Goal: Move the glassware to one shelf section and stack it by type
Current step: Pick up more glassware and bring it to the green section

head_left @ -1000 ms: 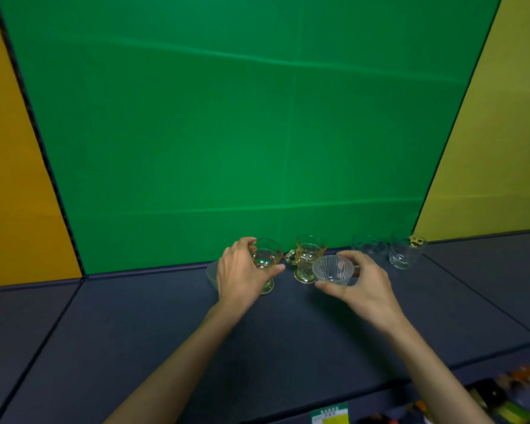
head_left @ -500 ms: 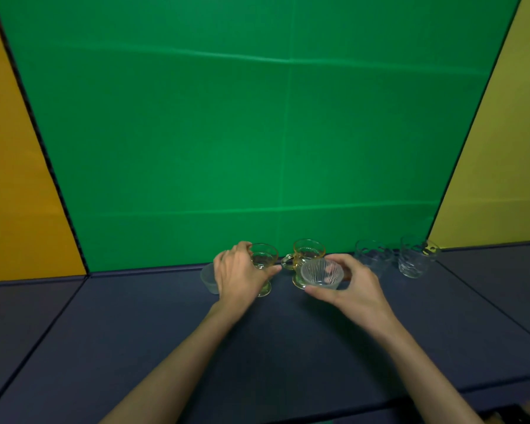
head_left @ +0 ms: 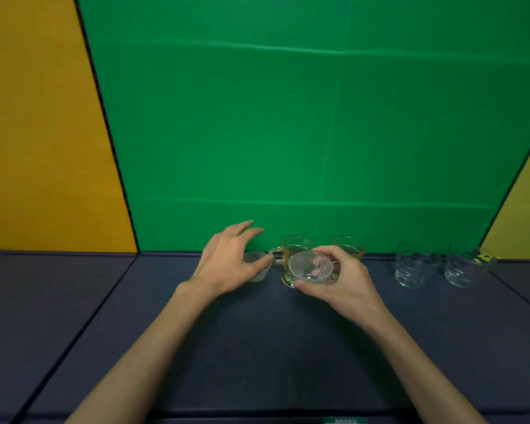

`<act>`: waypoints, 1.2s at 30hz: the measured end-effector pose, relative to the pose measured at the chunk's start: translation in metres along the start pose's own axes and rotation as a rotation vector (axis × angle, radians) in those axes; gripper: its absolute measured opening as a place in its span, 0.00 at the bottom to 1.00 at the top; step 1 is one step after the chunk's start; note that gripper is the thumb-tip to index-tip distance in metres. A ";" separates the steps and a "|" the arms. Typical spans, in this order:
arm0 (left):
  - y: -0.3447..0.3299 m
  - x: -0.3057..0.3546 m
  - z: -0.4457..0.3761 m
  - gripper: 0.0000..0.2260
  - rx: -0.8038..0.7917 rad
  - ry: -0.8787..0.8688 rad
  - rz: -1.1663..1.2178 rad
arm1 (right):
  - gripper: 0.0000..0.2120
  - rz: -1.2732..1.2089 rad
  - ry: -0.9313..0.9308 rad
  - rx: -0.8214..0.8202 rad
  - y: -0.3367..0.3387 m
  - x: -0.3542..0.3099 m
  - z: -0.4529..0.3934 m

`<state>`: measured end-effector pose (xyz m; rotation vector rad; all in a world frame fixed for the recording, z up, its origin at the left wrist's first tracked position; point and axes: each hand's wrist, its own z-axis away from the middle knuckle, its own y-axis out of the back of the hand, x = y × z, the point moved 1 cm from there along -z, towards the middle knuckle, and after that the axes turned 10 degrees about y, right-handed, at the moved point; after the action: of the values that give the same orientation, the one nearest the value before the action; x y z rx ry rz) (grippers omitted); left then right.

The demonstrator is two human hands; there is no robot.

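Note:
My right hand [head_left: 343, 280] grips a small ribbed clear glass bowl [head_left: 309, 267], tilted so its inside faces me, in front of an amber footed cup [head_left: 294, 250]. A second amber cup [head_left: 349, 247] stands just right of it. My left hand [head_left: 230, 258] hovers with straight, spread fingers over a small frosted cup [head_left: 257, 266], thumb beside its rim; it holds nothing. Two clear patterned tumblers [head_left: 410, 267] [head_left: 459, 269] stand farther right. All glassware sits at the back of the dark shelf [head_left: 257, 347].
A green back panel [head_left: 288, 133] rises behind the glassware, with yellow panels left [head_left: 43, 133] and right [head_left: 520, 215]. Seams split the shelf into sections. A green label [head_left: 344, 420] shows at the front edge.
My left hand let go of the left amber cup and opened, now over the frosted cup. My right hand carried the ribbed bowl leftward, in front of that amber cup.

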<state>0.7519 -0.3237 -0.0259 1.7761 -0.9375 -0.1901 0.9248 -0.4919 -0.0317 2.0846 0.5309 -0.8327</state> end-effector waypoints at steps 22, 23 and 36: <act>0.053 -0.174 0.075 0.32 -0.182 0.273 -0.237 | 0.36 0.175 -0.064 -0.216 -0.205 -0.063 -0.074; 0.053 -0.176 0.075 0.32 -0.186 0.270 -0.235 | 0.37 0.180 -0.071 -0.215 -0.208 -0.063 -0.075; 0.056 -0.171 0.072 0.32 -0.177 0.248 -0.200 | 0.44 0.235 -0.097 -0.243 -0.220 -0.056 -0.075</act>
<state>0.5689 -0.2687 -0.0594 1.6821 -0.5490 -0.1699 0.7783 -0.3076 -0.0746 1.8314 0.3104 -0.6913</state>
